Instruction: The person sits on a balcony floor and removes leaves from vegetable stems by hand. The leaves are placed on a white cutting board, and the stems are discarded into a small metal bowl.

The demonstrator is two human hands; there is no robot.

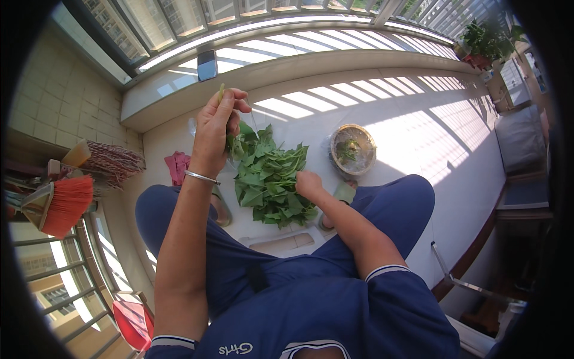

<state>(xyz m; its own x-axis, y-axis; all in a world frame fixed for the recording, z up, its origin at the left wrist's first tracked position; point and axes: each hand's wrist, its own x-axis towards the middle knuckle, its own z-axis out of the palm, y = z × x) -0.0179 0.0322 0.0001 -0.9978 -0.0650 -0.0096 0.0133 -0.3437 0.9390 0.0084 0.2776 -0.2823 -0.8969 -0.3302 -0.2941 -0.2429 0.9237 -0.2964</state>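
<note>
A heap of leafy green stems (273, 179) lies on the tiled floor between my feet. Raised above its far left side, my left hand (220, 117) pinches a pale green stem (221, 92) between thumb and finger; leaves hang just below that hand. My right hand (309, 183) is at the right edge of the heap, its fingers curled against the stems; whether it grips any is hidden. To the right of the heap stands a round bin lined with a clear plastic bag (353, 150), with some green scraps inside.
A pink cloth (177, 166) lies on the floor at left. A phone (207, 66) rests on the window ledge. A red-bristled broom (69, 204) and a mop (112, 161) are at far left. A potted plant (486, 40) stands at far right, and a metal-framed object (471, 285) at lower right.
</note>
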